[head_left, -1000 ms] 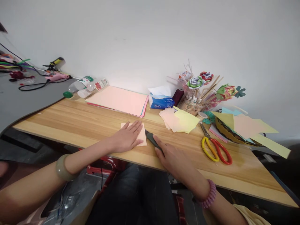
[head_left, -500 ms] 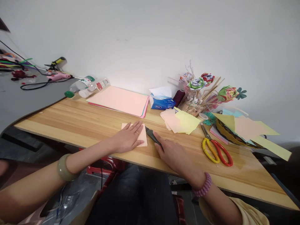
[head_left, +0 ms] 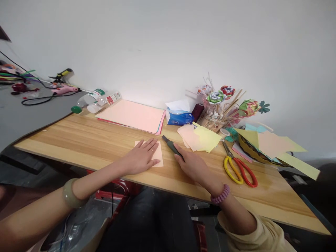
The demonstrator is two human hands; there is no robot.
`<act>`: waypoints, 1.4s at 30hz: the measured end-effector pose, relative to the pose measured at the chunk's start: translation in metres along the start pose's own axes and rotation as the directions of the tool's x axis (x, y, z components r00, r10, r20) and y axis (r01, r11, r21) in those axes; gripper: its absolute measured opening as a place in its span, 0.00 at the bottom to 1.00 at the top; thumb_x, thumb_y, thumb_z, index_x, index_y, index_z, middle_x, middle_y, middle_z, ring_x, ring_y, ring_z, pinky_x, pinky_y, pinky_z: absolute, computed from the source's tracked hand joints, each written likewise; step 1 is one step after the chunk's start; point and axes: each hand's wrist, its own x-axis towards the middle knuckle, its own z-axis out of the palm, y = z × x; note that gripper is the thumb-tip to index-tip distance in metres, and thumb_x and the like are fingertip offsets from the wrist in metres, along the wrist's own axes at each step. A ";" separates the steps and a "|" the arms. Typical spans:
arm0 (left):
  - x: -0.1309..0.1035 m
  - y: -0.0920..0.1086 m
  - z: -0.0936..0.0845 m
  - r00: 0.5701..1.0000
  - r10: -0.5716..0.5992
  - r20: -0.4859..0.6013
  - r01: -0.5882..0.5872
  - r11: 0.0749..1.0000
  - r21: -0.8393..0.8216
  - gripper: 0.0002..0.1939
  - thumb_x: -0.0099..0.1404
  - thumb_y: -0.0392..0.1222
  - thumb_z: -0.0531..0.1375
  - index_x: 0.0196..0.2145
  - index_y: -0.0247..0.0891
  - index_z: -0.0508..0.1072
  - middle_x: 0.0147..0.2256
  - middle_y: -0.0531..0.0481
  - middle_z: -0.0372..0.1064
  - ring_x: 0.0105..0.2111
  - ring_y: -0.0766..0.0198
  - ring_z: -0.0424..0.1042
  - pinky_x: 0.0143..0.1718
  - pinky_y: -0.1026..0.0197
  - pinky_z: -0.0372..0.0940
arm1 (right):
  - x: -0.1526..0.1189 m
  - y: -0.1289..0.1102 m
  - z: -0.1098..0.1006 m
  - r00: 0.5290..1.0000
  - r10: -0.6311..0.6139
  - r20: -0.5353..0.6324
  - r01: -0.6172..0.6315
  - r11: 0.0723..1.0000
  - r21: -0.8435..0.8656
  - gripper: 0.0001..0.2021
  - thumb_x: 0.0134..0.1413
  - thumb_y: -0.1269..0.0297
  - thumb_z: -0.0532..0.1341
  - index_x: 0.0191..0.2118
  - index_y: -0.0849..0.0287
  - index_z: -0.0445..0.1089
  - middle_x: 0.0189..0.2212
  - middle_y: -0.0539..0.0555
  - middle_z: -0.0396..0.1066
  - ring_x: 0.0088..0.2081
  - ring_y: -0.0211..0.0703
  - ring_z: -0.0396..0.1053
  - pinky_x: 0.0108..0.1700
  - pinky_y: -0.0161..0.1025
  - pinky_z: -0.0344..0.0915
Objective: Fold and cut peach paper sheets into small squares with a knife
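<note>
The left hand (head_left: 140,157) lies flat, fingers spread, on a small square peach paper (head_left: 157,155) on the wood-grain table (head_left: 78,136). Just right of the paper, the right hand (head_left: 193,164) grips a dark, slim cutter (head_left: 170,145). The blue tissue pack's (head_left: 180,119) print is unreadable.

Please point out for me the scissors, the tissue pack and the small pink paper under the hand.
scissors (head_left: 237,167): head view, on the yellow handle loop.
tissue pack (head_left: 179,118): head view, on the blue front face.
small pink paper (head_left: 159,157): head view, on the bare right edge beside the left hand (head_left: 141,157).
</note>
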 end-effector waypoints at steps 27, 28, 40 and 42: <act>-0.013 -0.034 -0.021 0.946 0.321 -0.039 -0.322 0.926 -0.195 0.35 0.54 0.62 0.62 0.55 0.41 0.67 0.53 0.40 0.60 0.53 0.51 0.57 0.53 0.55 0.54 | -0.133 0.022 0.021 0.975 -0.134 -0.180 0.156 0.981 0.114 0.23 0.63 0.62 0.47 0.63 0.51 0.53 0.42 0.55 0.75 0.35 0.42 0.75 0.34 0.37 0.72; -0.011 -0.036 -0.019 0.947 0.316 -0.050 -0.320 0.925 -0.208 0.35 0.53 0.63 0.63 0.54 0.42 0.68 0.53 0.41 0.60 0.53 0.51 0.58 0.53 0.55 0.54 | -0.137 0.020 0.023 0.973 -0.144 -0.178 0.164 0.981 0.103 0.23 0.63 0.62 0.48 0.63 0.50 0.52 0.39 0.54 0.75 0.32 0.41 0.75 0.31 0.36 0.71; -0.011 -0.033 -0.015 0.975 0.222 -0.025 -0.221 0.947 -0.233 0.36 0.49 0.62 0.66 0.53 0.46 0.68 0.51 0.45 0.60 0.50 0.53 0.59 0.51 0.54 0.53 | -0.142 0.003 0.034 0.960 -0.232 -0.159 0.222 0.972 -0.078 0.24 0.63 0.64 0.47 0.64 0.50 0.50 0.30 0.51 0.72 0.21 0.38 0.71 0.22 0.33 0.67; -0.011 -0.033 -0.015 0.976 0.218 -0.026 -0.218 0.947 -0.235 0.36 0.50 0.63 0.65 0.53 0.46 0.68 0.51 0.46 0.60 0.50 0.53 0.59 0.51 0.54 0.53 | -0.141 0.003 0.033 0.957 -0.238 -0.164 0.223 0.969 -0.108 0.24 0.63 0.64 0.46 0.64 0.52 0.50 0.31 0.51 0.72 0.20 0.39 0.71 0.21 0.34 0.67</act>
